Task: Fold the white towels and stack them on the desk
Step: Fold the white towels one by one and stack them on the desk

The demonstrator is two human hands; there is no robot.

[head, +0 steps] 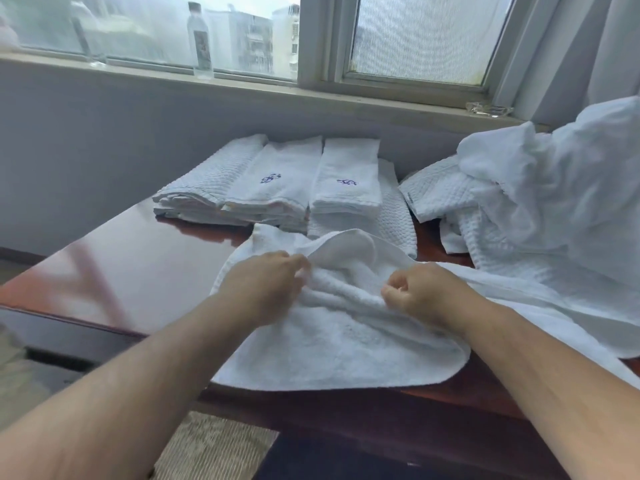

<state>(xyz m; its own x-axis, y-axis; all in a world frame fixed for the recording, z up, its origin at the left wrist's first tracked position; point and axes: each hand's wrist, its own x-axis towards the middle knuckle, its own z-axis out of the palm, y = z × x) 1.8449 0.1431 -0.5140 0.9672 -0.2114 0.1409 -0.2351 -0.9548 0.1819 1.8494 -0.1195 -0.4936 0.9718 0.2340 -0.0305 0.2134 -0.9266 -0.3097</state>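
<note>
Pinching a raised fold of the white towel (329, 351) with the curled fingers (299, 266) of the left hand (266, 285); gripping the same ridge just beside it with the right hand (420, 292), clenched into a fist around the cloth. Both hands close together, near the towel's middle. Towel spread rumpled at the near edge of the red-brown worktop (121, 271), far half bunched up, near hem rounded and lying flat.

Behind it, against the wall, three folded stacks side by side: a waffle-weave stack (204, 185) at the left, then a middle stack (277, 188) and a right stack (346, 181). Each of the latter two topped with a small blue embroidered emblem, too curly and small to read.

At the right, an unfolded pile (540, 188) of white linen heaped high, running up to the towel's right side. On one waffle piece there, a small dark tag (410, 199), lettering illegible.

On the windowsill (242, 81), a clear water bottle (200, 39) standing upright, label blurred beyond reading.
</note>
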